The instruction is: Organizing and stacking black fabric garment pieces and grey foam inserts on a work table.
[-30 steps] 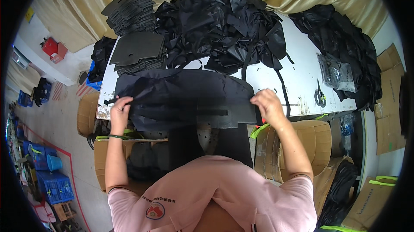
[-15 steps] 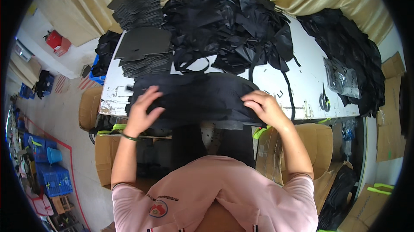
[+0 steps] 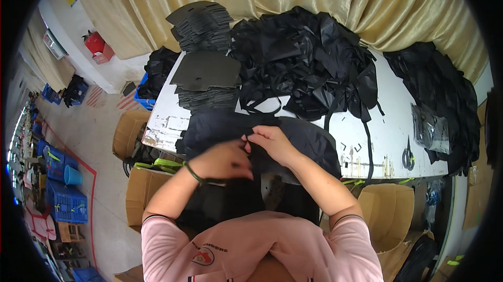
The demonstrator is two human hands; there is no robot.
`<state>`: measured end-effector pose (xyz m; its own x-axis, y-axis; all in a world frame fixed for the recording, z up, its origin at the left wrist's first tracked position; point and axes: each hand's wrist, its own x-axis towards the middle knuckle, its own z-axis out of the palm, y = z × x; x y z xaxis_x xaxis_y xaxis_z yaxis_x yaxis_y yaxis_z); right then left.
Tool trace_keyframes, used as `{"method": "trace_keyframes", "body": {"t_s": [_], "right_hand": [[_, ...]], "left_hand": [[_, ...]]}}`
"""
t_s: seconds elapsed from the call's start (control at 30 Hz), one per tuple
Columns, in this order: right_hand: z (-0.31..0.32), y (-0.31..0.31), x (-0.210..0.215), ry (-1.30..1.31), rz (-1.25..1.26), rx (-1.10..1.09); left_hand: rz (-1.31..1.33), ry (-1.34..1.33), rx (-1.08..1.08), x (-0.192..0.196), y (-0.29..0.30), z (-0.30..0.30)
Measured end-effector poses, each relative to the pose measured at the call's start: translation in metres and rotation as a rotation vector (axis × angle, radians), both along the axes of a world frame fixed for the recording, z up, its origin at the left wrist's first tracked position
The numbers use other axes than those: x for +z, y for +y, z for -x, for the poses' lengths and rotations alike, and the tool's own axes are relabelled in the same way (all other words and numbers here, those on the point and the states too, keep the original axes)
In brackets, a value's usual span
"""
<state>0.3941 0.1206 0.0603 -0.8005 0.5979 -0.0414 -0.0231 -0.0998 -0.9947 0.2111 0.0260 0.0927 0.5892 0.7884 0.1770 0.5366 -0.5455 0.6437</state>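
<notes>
A wide black fabric piece [image 3: 309, 138] lies along the table's near edge, its lower part hanging over my lap. My right hand [image 3: 272, 143] is above its middle, with thumb and fingertips pinched together. Something small and dark shows at those fingertips, too small to name. My left hand [image 3: 225, 160] meets the right one there, its upper fingertips close to the right hand's. Motion blurs the left hand, and what it grips, if anything, is hidden. A dark bangle circles my left wrist.
Stacked dark grey sheets [image 3: 205, 72] stand on the white table [image 3: 162, 125] at the left. Behind lies a heap of black fabric pieces [image 3: 304, 57]; another black pile [image 3: 440, 93] is at the right. Scissors [image 3: 408, 157] lie near a clear plastic bag [image 3: 430, 130]. Cardboard boxes [image 3: 385, 214] stand below.
Both hands have come from the fabric's two ends to its middle, where their fingertips meet. The right hand has pinched its fingers together. The whole view has shifted, showing more of the curtain.
</notes>
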Motion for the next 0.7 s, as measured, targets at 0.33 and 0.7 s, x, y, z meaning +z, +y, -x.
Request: {"method": "trace_keyframes", "body": {"t_s": [0.33,0.7], "right_hand": [[0.002,-0.004,-0.011,0.092,0.029,0.150],[0.019,0.003,0.024,0.336,-0.124,-0.156]], "left_hand": [[-0.016,0.718,0.739,0.007,0.114,0.172],[0.064,-0.777,0.598,0.036,0.036,0.035]]}}
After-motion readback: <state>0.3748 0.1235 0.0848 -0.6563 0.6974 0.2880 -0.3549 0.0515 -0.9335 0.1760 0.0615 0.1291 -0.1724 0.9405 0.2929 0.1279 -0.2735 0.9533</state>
